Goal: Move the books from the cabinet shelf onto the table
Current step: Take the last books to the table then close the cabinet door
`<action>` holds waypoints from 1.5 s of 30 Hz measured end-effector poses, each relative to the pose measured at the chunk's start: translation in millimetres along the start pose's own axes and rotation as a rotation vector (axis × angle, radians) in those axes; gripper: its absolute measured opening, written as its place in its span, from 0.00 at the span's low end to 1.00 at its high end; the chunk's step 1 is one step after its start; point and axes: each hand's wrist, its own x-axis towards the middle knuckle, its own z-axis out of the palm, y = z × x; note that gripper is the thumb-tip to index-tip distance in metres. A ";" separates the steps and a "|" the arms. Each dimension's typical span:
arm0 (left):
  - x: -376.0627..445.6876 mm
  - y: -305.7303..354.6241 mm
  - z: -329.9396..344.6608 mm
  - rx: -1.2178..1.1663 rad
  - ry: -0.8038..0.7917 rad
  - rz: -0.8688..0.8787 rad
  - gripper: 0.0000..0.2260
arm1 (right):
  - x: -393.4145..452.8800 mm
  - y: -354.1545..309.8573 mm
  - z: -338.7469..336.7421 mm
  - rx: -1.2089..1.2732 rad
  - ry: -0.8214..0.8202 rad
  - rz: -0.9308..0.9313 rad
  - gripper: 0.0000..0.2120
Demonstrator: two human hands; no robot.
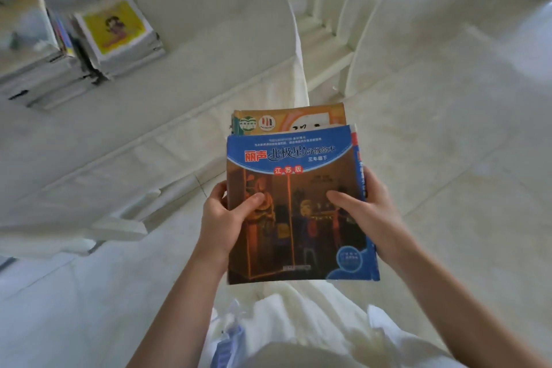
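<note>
I hold a small stack of books [295, 218] in front of my body, above the floor. The top book has a blue header and a dark brown picture; an orange book [286, 121] sticks out beyond it. My left hand [227, 218] grips the stack's left edge, thumb on the cover. My right hand [370, 215] grips the right edge the same way. The table [194, 69], covered with a white cloth, lies ahead to the left. On it stand piles of books; the nearest pile has a yellow cover [116, 27] on top. The cabinet is not in view.
White chairs [352, 24] stand past the table's right end. Pale floor tiles [463, 143] stretch out to the right and under me. The cloth hangs off the table's near edge at the left. Blurred clutter sits at the far end of the table.
</note>
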 end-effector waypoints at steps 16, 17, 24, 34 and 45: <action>122.4 60.9 -95.5 -0.225 0.304 -0.061 0.20 | 155.7 -99.1 152.3 -0.223 -0.405 -0.066 0.21; 132.2 66.9 -103.8 -0.225 0.305 -0.060 0.22 | 164.0 -104.6 163.5 -0.224 -0.415 -0.072 0.21; 192.0 105.3 -159.4 -0.221 0.277 -0.005 0.19 | 213.8 -138.5 233.9 -0.260 -0.422 -0.054 0.21; 276.6 141.6 -188.0 -0.219 0.305 0.048 0.18 | 295.6 -182.6 288.8 -0.336 -0.487 -0.079 0.23; 361.0 188.2 -194.1 -0.132 0.332 0.173 0.20 | 399.3 -234.4 318.2 -0.353 -0.529 -0.147 0.20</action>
